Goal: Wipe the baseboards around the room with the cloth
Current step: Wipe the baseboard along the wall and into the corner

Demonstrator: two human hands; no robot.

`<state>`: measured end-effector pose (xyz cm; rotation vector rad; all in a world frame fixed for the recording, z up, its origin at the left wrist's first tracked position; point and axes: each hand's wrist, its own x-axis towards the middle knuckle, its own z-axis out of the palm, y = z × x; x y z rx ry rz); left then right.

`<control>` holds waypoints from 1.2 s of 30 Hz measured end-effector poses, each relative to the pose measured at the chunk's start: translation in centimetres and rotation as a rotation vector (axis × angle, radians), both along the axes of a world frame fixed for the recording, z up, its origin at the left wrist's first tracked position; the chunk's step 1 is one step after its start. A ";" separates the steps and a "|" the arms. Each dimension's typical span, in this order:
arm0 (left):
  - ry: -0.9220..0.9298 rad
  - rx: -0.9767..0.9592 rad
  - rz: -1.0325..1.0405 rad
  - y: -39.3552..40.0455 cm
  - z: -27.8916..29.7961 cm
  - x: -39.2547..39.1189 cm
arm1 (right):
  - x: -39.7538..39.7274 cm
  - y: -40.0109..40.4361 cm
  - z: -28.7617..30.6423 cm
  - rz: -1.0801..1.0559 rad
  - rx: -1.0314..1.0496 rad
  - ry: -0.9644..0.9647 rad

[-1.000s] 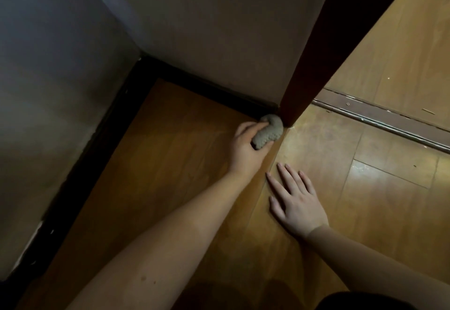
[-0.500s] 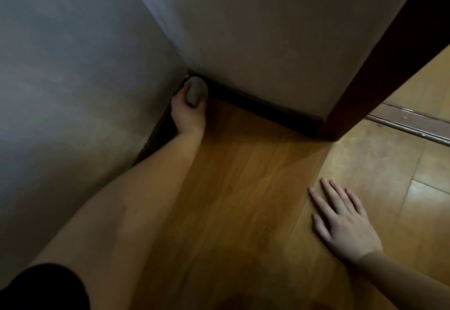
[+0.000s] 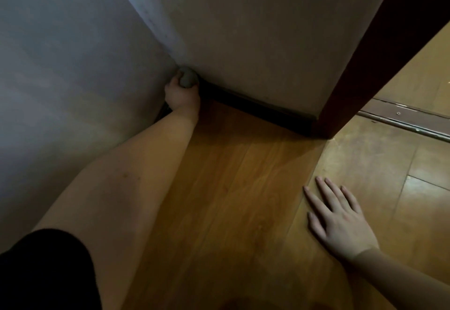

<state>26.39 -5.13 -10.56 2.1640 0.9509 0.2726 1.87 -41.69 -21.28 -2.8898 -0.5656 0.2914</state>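
Left hand: the left hand (image 3: 182, 95) reaches far into the corner where the two walls meet, its fingers curled round the cloth (image 3: 188, 77) and gripping it; the bare forearm runs back from it toward the near left.
Cloth: a grey, bunched wad, sitting at the far end of the left hand, pressed right into the corner at the foot of the walls, touching the left end of the baseboard (image 3: 255, 111).
Baseboard: a dark strip along the bottom of the far wall (image 3: 255, 42), running from the corner rightward and nearer until it meets the door frame (image 3: 360, 61); a second stretch along the left wall (image 3: 68, 66) is mostly hidden behind the left arm, with only a dark sliver showing beside the wrist.
Right hand: the right hand (image 3: 341, 222) lies flat, palm down, on the floor (image 3: 231, 188) at the near right, fingers straight and slightly spread, pointing toward the far left; it holds nothing.
Floor: warm brown wooden boards, darker in the shadow near the walls, lighter and worn to the right by the doorway.
Door frame: dark reddish-brown, standing at the right end of the far wall, leaning in the wide-angle view.
Threshold: a brownish metal-edged strip (image 3: 401, 120) crosses the floor to the right of the door frame, with more wooden flooring beyond it.
Sleeve: a black sleeve (image 3: 43, 273) fills the near left corner, above the left arm.
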 end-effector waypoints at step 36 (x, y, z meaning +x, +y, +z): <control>-0.084 -0.150 -0.861 -21.1 -2.0 -14.4 | 0.4 -0.5 -0.4 0.016 -0.054 0.041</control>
